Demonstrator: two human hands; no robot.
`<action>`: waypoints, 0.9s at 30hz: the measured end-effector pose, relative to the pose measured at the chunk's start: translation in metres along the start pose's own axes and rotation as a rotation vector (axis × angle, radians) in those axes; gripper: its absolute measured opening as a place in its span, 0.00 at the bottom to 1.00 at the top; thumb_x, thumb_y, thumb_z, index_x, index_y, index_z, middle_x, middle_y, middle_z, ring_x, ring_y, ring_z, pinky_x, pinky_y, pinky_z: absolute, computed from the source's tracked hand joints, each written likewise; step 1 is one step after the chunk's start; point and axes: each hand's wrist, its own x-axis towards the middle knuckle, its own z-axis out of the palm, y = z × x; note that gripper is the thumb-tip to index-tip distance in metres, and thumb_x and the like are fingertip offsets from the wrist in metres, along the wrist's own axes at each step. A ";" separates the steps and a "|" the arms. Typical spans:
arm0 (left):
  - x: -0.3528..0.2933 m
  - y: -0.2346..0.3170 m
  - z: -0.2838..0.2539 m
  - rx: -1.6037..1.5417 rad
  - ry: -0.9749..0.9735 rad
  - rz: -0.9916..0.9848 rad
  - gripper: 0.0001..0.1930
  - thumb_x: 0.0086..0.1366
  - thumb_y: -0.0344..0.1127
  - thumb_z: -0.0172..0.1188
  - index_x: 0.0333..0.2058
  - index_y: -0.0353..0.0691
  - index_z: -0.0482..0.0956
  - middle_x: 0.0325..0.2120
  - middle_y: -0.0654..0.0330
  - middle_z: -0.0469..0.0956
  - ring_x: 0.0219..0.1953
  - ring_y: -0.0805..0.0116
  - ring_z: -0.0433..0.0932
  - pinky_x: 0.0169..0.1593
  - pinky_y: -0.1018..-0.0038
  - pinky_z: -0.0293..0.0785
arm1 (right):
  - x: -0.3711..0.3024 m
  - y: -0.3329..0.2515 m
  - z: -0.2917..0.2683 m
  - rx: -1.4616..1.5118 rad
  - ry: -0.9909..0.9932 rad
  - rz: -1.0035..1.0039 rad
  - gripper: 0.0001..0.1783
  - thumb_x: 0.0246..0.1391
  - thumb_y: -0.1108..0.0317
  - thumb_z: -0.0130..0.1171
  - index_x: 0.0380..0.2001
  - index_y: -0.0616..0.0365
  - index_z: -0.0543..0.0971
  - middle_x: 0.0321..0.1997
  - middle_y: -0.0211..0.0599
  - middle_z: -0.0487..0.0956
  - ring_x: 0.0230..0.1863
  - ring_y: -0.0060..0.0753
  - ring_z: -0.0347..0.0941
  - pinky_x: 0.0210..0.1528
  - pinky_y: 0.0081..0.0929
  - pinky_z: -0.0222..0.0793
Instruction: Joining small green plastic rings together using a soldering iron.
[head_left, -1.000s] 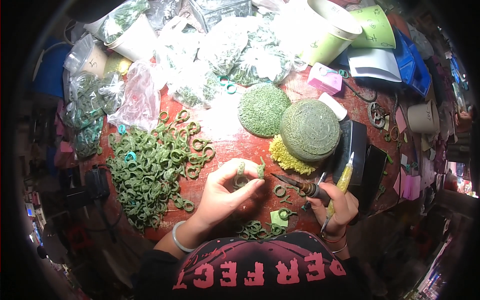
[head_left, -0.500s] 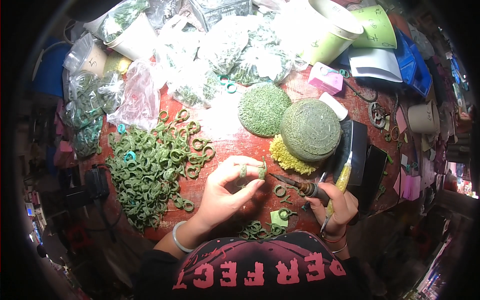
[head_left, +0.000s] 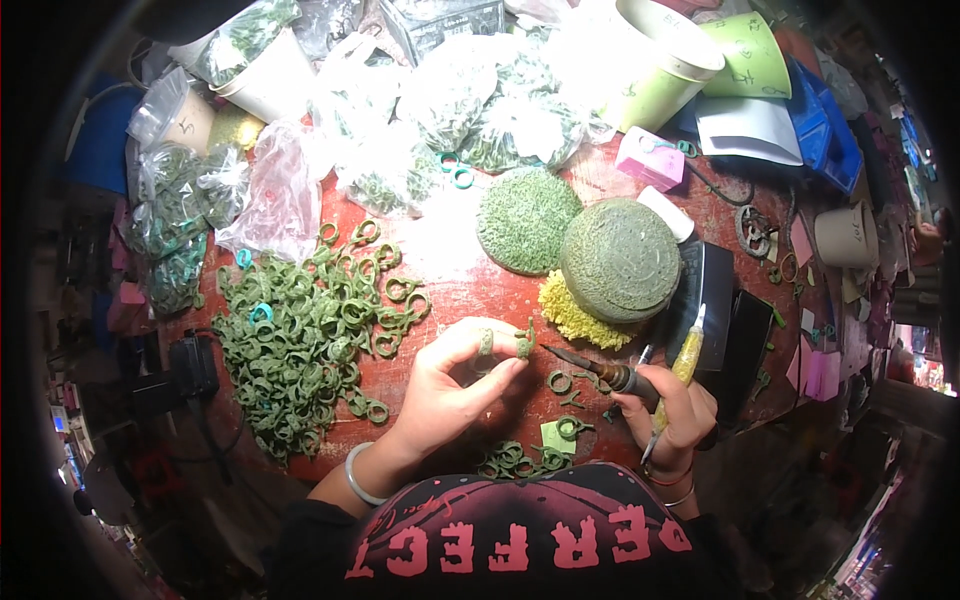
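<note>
Green ring is pinched between thumb and fingertip of the left hand; a second ring sits at another finger. The right hand is closed around a soldering-iron-like tool, its tip just beside the pinched ring, plus a yellow-handled pointed tool. Left of the hands, a pile of green rings covers part of the red tabletop; beyond the right hand stands a round green block.

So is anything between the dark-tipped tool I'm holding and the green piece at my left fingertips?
Nothing visible; a narrow open gap separates the dark-tipped tool in your right hand from the green piece.
</note>
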 end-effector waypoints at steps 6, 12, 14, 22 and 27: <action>-0.001 0.008 0.001 -0.076 -0.008 -0.104 0.09 0.64 0.18 0.66 0.42 0.33 0.83 0.49 0.57 0.79 0.49 0.70 0.78 0.54 0.71 0.77 | 0.000 0.003 -0.017 -0.191 0.021 -0.016 0.21 0.48 0.58 0.79 0.39 0.60 0.84 0.28 0.35 0.81 0.25 0.40 0.78 0.26 0.32 0.71; 0.000 0.003 0.002 -0.149 0.013 -0.032 0.16 0.62 0.16 0.67 0.47 0.33 0.77 0.48 0.58 0.78 0.51 0.71 0.77 0.56 0.71 0.75 | -0.002 0.002 -0.016 -0.250 -0.048 0.035 0.19 0.47 0.60 0.80 0.38 0.58 0.84 0.24 0.36 0.77 0.23 0.44 0.75 0.25 0.34 0.69; 0.001 0.007 0.003 -0.149 0.016 -0.044 0.17 0.61 0.15 0.67 0.48 0.33 0.77 0.47 0.59 0.77 0.50 0.72 0.77 0.56 0.72 0.75 | -0.003 0.001 -0.017 -0.210 0.029 0.026 0.19 0.48 0.60 0.79 0.38 0.58 0.84 0.24 0.36 0.76 0.23 0.43 0.75 0.24 0.34 0.68; 0.000 0.011 0.003 -0.097 0.004 -0.105 0.19 0.60 0.15 0.68 0.50 0.32 0.78 0.45 0.62 0.76 0.49 0.74 0.76 0.56 0.75 0.74 | -0.002 0.003 -0.011 -0.191 0.008 0.040 0.19 0.47 0.62 0.80 0.37 0.59 0.84 0.25 0.36 0.78 0.23 0.43 0.75 0.24 0.33 0.68; 0.001 0.012 0.003 -0.126 0.004 -0.151 0.19 0.60 0.16 0.68 0.49 0.32 0.78 0.44 0.62 0.77 0.48 0.74 0.76 0.54 0.75 0.74 | -0.004 0.003 -0.011 -0.204 -0.018 0.055 0.19 0.47 0.62 0.80 0.37 0.59 0.84 0.26 0.37 0.80 0.24 0.42 0.77 0.26 0.32 0.70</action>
